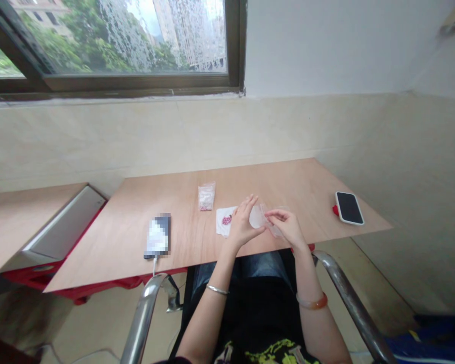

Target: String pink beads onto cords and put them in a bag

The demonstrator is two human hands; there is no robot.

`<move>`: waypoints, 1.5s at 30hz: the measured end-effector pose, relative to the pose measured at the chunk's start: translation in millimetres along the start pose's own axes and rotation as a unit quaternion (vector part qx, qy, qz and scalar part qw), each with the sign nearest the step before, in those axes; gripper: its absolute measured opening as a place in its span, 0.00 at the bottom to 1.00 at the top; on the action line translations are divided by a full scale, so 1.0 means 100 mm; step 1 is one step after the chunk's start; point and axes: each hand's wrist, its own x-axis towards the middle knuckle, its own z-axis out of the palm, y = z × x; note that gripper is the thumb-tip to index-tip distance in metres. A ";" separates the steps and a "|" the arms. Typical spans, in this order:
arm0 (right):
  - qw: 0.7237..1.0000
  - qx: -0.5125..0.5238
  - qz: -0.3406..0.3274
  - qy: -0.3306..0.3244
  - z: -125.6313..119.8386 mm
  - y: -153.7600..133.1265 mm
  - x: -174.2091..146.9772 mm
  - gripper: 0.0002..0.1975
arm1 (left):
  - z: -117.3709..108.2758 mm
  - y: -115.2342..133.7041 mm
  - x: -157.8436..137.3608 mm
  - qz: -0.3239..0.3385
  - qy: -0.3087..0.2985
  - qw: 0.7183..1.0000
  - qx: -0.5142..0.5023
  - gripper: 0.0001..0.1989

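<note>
A translucent plastic piece [257, 217], likely a small clear bag, lies between my two hands over the table. My right hand [289, 228] pinches its right side between thumb and fingertips. Stretched out beside its left side is my left hand [243, 225], with the thumb apart from the fingers and no grip visible. Partly behind that hand rests a white sheet [223, 221] printed with a pink berry cluster. Further back on the table is a small zip bag [207, 197] with whitish contents and some red at its bottom.
A white-framed phone [349, 208] lies at the right on top of something red [335, 210]. On the left, a blurred device [158, 236] has a white cable [154, 265] running off the front edge of the wooden table [182, 227]. Metal chair armrests [146, 308] flank me.
</note>
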 end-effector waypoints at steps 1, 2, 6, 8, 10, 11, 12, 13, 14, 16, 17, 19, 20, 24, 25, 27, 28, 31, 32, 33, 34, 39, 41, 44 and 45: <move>1.000 0.016 -0.004 -0.003 0.04 -0.04 -0.01 0.08 | -0.04 0.01 0.00 -0.007 0.002 1.000 0.016 0.42; 1.000 0.030 -0.007 -0.005 0.09 -0.08 -0.02 0.08 | -0.08 0.02 0.01 -0.012 0.006 0.999 0.030 0.41; 0.998 0.059 -0.015 -0.005 0.21 -0.16 -0.05 0.08 | -0.17 0.06 0.01 -0.014 0.015 0.997 0.076 0.34; 0.998 0.053 -0.015 -0.012 0.23 -0.18 -0.06 0.08 | -0.22 0.06 0.00 -0.011 0.014 0.995 0.095 0.32; 0.999 0.029 -0.006 -0.027 0.23 -0.19 -0.07 0.09 | -0.26 0.06 -0.01 -0.010 0.013 0.994 0.108 0.31; 0.999 0.012 0.000 -0.035 0.22 -0.20 -0.07 0.10 | -0.28 0.06 -0.01 -0.010 0.011 0.994 0.111 0.30; 0.999 -0.006 0.005 -0.041 0.22 -0.21 -0.08 0.10 | -0.30 0.06 -0.01 -0.010 0.009 0.994 0.112 0.29; 0.999 -0.022 0.009 -0.048 0.21 -0.22 -0.09 0.11 | -0.31 0.06 -0.02 -0.009 0.005 0.994 0.113 0.28; 0.998 -0.035 0.012 -0.055 0.21 -0.23 -0.09 0.11 | -0.32 0.06 -0.02 -0.007 0.002 0.993 0.114 0.27; 0.996 -0.054 0.013 -0.069 0.22 -0.24 -0.10 0.12 | -0.32 0.07 -0.02 -0.002 -0.005 0.993 0.118 0.26; 0.995 -0.061 0.012 -0.077 0.22 -0.25 -0.10 0.12 | -0.32 0.07 -0.02 0.000 -0.007 0.993 0.121 0.25; 0.994 -0.068 0.007 -0.090 0.23 -0.24 -0.10 0.13 | -0.31 0.09 -0.03 0.003 -0.010 0.992 0.129 0.26; 0.993 -0.069 0.003 -0.093 0.23 -0.23 -0.09 0.13 | -0.31 0.10 -0.03 0.003 -0.010 0.991 0.134 0.26; 0.991 -0.100 0.003 -0.085 0.22 -0.18 -0.04 0.17 | -0.30 0.10 -0.05 -0.002 -0.012 0.989 0.147 0.27; 0.990 -0.113 0.006 -0.083 0.22 -0.16 -0.03 0.19 | -0.29 0.10 -0.05 -0.003 -0.013 0.989 0.150 0.27; 0.988 -0.131 0.004 -0.084 0.23 -0.14 0.00 0.20 | -0.28 0.09 -0.05 -0.003 -0.014 0.988 0.153 0.28; 0.987 -0.136 -0.001 -0.086 0.24 -0.13 0.02 0.19 | -0.28 0.09 -0.06 -0.001 -0.014 0.988 0.152 0.29; 0.985 -0.145 -0.023 -0.087 0.27 -0.10 0.07 0.16 | -0.27 0.08 -0.06 0.004 -0.010 0.990 0.141 0.29; 0.985 -0.148 -0.031 -0.084 0.29 -0.09 0.09 0.16 | -0.27 0.07 -0.06 0.003 -0.008 0.991 0.136 0.28; 0.985 -0.150 -0.039 -0.080 0.30 -0.08 0.11 0.15 | -0.27 0.06 -0.06 0.001 -0.006 0.991 0.133 0.27; 0.984 -0.154 -0.046 -0.076 0.31 -0.08 0.13 0.15 | -0.28 0.06 -0.06 -0.001 -0.004 0.991 0.131 0.26; 0.979 -0.179 -0.055 -0.076 0.38 -0.05 0.19 0.17 | -0.35 0.02 -0.09 -0.004 0.014 0.992 0.123 0.21; 0.978 -0.179 -0.057 -0.092 0.42 -0.06 0.21 0.17 | -0.38 -0.01 -0.11 -0.008 0.022 0.992 0.123 0.21; 0.981 -0.153 -0.064 -0.106 0.51 -0.09 0.25 0.15 | -0.43 -0.08 -0.14 -0.019 0.040 0.990 0.130 0.21; 0.983 -0.138 -0.070 -0.099 0.54 -0.10 0.26 0.14 | -0.45 -0.11 -0.15 -0.024 0.048 0.990 0.133 0.22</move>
